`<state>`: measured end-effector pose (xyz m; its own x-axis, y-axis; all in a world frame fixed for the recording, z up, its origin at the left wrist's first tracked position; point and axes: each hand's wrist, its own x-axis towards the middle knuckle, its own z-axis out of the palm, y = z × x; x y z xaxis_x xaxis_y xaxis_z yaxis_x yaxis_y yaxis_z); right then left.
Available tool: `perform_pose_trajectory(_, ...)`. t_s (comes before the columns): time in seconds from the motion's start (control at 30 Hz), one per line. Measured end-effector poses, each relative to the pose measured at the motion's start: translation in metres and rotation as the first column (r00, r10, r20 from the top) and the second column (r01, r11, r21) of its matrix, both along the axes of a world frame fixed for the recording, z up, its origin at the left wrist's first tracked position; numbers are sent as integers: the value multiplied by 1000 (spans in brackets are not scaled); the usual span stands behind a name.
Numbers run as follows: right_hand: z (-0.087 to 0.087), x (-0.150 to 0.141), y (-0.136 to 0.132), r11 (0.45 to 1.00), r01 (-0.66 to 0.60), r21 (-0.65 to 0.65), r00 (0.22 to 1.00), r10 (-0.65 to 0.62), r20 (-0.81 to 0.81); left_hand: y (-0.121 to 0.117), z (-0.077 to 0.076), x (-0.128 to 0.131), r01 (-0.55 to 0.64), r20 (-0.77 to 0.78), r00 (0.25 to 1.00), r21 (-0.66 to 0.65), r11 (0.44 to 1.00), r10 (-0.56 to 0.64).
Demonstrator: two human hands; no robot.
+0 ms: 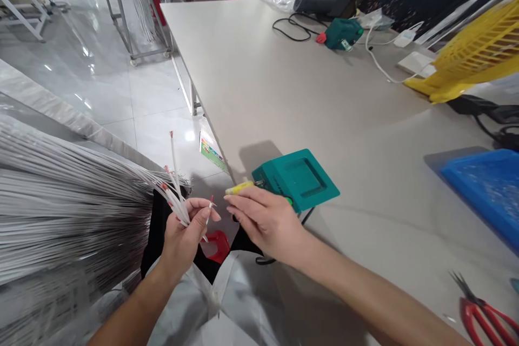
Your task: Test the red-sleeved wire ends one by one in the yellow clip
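Observation:
My left hand [187, 233] is closed around a small bunch of white cables [175, 203] with reddish, coppery ends. Thumb and forefinger pinch one cable whose red and white inner wires [211, 203] stick up at the fingertips. My right hand [265, 219] has its fingers pressed together just right of that wire end; whatever lies between them is hidden. Right behind its fingers, a yellow cylindrical tip [240, 188] sits on the metal shaft of a small teal machine [298, 178] at the table edge. I cannot tell whether the hand touches the tip.
Many white cables [73, 200] hang in a thick bundle at left. On the table [284, 97] are red-handled cutters [480, 308], a blue tray [490, 189], a yellow fan [470, 54], another teal machine [344, 33] and a grey motor [324, 0]. A red stool [219, 246] is below.

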<state>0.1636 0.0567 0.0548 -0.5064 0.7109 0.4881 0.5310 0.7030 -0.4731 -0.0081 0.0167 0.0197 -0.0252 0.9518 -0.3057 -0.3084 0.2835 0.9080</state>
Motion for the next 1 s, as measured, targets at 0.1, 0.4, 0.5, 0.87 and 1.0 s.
perform_pose_trajectory(0.1, -12, -13, -8, 966, -52, -255, 971, -11, -239, -2, 2, -1, 44, 88, 995, -11, 999, -43)
perform_pose_trajectory(0.4, -28, -33, -12, 684, -368, -630, 666, -278, -692, -2, 4, -2, 176, 58, 983, -37, 984, -173)
perform_pose_trajectory(0.5, -30, -33, -14, 480, -541, -691, 555, -413, -722, -1, 5, -1, 203, 28, 979, -45, 978, -202)
perform_pose_trajectory(0.87, 1, -5, 1, 776, -448, -444, 827, 172, -535, 2, 0, -11, 57, -149, 986, -87, 995, -70)
perform_pose_trajectory(1.0, 3, -7, -1, 827, -399, -396, 891, 247, -382, 3, 1, -7, 68, -217, 972, -96, 993, -88)
